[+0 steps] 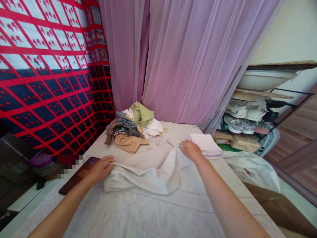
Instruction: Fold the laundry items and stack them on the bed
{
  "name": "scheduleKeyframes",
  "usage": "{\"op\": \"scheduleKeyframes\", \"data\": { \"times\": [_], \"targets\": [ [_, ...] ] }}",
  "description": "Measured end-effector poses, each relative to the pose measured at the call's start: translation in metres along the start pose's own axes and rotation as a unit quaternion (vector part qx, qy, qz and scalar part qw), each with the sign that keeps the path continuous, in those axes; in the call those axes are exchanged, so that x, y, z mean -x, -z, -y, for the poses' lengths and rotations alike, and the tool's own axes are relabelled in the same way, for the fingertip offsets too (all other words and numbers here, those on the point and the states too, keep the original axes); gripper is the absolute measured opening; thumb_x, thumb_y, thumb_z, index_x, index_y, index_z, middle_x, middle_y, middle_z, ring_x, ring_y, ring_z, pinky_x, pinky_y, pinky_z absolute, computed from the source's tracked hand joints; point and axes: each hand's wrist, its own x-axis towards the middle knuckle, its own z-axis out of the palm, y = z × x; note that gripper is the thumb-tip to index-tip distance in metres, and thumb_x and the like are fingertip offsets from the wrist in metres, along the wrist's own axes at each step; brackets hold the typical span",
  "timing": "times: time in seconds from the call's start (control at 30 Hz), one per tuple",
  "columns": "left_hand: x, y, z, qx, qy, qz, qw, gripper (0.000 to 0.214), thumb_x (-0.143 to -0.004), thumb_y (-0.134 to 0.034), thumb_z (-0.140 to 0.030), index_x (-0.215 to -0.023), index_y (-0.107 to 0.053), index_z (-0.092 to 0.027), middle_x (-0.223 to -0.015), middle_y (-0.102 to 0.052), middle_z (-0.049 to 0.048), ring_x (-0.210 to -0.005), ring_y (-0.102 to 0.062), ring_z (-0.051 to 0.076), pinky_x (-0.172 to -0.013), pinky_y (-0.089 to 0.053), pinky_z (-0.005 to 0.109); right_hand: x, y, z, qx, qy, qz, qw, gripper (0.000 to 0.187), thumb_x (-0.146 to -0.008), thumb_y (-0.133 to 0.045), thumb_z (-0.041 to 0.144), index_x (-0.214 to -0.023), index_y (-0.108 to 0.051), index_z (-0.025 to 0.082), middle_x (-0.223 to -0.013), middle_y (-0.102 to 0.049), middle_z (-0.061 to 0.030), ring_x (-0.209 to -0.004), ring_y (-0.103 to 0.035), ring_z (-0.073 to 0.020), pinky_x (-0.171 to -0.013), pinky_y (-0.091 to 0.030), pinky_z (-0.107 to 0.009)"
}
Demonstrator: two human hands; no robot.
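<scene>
Cream textured cloth (151, 180) lies partly spread on a pale patterned surface (119, 218), between the wearer's two hands, its near portion bunched into loose folds and its far right corner raised. The hands are well apart, each closed on the cloth: the left hand (102, 168) pinches its edge at the left, and the right hand (191, 151) grips the raised corner.

Just left of the cloth, partly under the left hand and forearm, lies a dark reddish-brown phone or tablet (75, 181); which of the two cannot be told. Beyond the cloth, toward the left, is a loose heap of garments: an olive-green piece (143, 114) on top, dark grey fabric (126, 124) and white fabric (153, 128) below, and a tan piece (128, 143) at the near side. To the right of the cloth, just beyond the right hand, rests a folded white textile with lavender edging (206, 144).

Behind the cloth and the heap hangs a mauve curtain (183, 66); far to the left of the cloth hangs a red-gridded fabric (55, 79). Well to the right of the cloth stands a rack holding white sneakers (255, 112), grey sneakers (239, 125) and a cardboard box (245, 143).
</scene>
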Motion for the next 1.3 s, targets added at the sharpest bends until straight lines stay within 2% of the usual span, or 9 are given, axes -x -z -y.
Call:
{"op": "scheduleKeyframes", "data": {
  "times": [0.1,0.27,0.5,0.63,0.73,0.87,0.93,1.1,1.3],
  "targets": [
    [-0.010,-0.010,0.001,-0.053,0.029,0.033,0.998,0.036,-0.073,-0.043,-0.039,-0.092,-0.067,-0.019,-0.123,-0.063,0.0098,-0.117,-0.055,0.024,-0.101,-0.038,0.031,-0.027,-0.035,0.009,-0.001,-0.020,0.035,0.999,0.019,-0.079,-0.054,0.034,-0.078,-0.072,0.027,-0.090,-0.070,-0.0153,-0.091,-0.066,-0.0325,-0.077,-0.049,-0.046],
    [-0.013,-0.014,-0.002,-0.054,0.023,0.095,0.994,0.032,-0.073,-0.044,-0.036,-0.087,-0.068,-0.020,-0.100,-0.070,0.0065,-0.100,-0.061,0.023,-0.090,-0.043,0.029,-0.031,-0.063,0.003,-0.016,-0.069,0.032,0.997,0.019,-0.075,-0.061,0.036,-0.084,-0.073,0.024,-0.084,-0.069,-0.0227,-0.090,-0.066,-0.0376,-0.077,-0.048,-0.051],
    [-0.003,0.008,-0.009,0.191,0.093,0.042,0.976,0.035,-0.071,-0.047,-0.053,-0.071,-0.058,-0.020,-0.066,-0.058,-0.0015,-0.071,-0.057,0.019,-0.064,-0.044,0.025,0.036,-0.015,-0.042,-0.061,-0.154,-0.084,0.983,0.048,-0.089,-0.033,0.049,-0.098,-0.072,0.022,-0.098,-0.071,-0.0155,-0.096,-0.064,-0.0341,-0.078,-0.048,-0.043],
    [0.006,0.019,-0.024,0.261,0.084,0.005,0.962,0.034,-0.069,-0.052,-0.054,-0.071,-0.056,-0.021,-0.071,-0.058,-0.0002,-0.073,-0.055,0.020,-0.064,-0.045,0.025,0.106,0.004,-0.087,-0.137,-0.279,-0.189,0.931,0.052,-0.081,-0.040,0.062,-0.090,-0.073,0.022,-0.080,-0.072,-0.0069,-0.085,-0.066,-0.0297,-0.066,-0.049,-0.033],
    [0.004,0.015,-0.036,0.230,0.081,0.020,0.970,0.036,-0.067,-0.053,-0.056,-0.071,-0.056,-0.021,-0.073,-0.059,0.0006,-0.076,-0.056,0.021,-0.067,-0.046,0.026,0.148,0.004,-0.106,-0.077,-0.326,-0.102,0.937,0.049,-0.081,-0.041,0.060,-0.088,-0.074,0.026,-0.080,-0.072,-0.0071,-0.082,-0.066,-0.0287,-0.064,-0.047,-0.033],
    [-0.002,0.005,-0.045,0.134,0.088,0.086,0.983,0.039,-0.064,-0.050,-0.059,-0.065,-0.053,-0.021,-0.064,-0.055,-0.0014,-0.070,-0.056,0.021,-0.067,-0.046,0.028,0.173,0.003,-0.107,-0.005,-0.276,0.105,0.955,0.032,-0.081,-0.047,0.044,-0.076,-0.074,0.027,-0.089,-0.073,-0.0072,-0.087,-0.066,-0.0271,-0.068,-0.045,-0.032],
    [-0.003,0.003,-0.044,0.112,0.098,0.093,0.984,0.040,-0.062,-0.050,-0.060,-0.064,-0.055,-0.021,-0.064,-0.057,-0.0006,-0.072,-0.058,0.022,-0.068,-0.047,0.029,0.175,0.008,-0.107,-0.013,-0.249,0.143,0.958,0.028,-0.080,-0.048,0.038,-0.079,-0.073,0.026,-0.091,-0.073,-0.0068,-0.088,-0.065,-0.0260,-0.070,-0.044,-0.032],
    [0.003,0.008,-0.034,0.117,0.142,0.082,0.979,0.041,-0.058,-0.054,-0.061,-0.069,-0.063,-0.022,-0.083,-0.069,0.0044,-0.092,-0.062,0.029,-0.082,-0.051,0.034,0.151,0.021,-0.125,-0.122,-0.131,0.116,0.977,0.031,-0.075,-0.045,0.021,-0.090,-0.072,0.024,-0.097,-0.072,-0.0032,-0.093,-0.063,-0.0213,-0.081,-0.044,-0.028],
    [0.001,0.004,-0.019,0.074,0.165,0.041,0.983,0.045,-0.059,-0.058,-0.059,-0.081,-0.070,-0.021,-0.101,-0.071,0.0108,-0.107,-0.061,0.033,-0.089,-0.051,0.040,0.097,-0.011,-0.154,-0.065,-0.190,0.029,0.979,0.020,-0.077,-0.054,0.029,-0.085,-0.072,0.023,-0.092,-0.072,-0.0038,-0.090,-0.063,-0.0209,-0.075,-0.044,-0.027]
  ]
}}
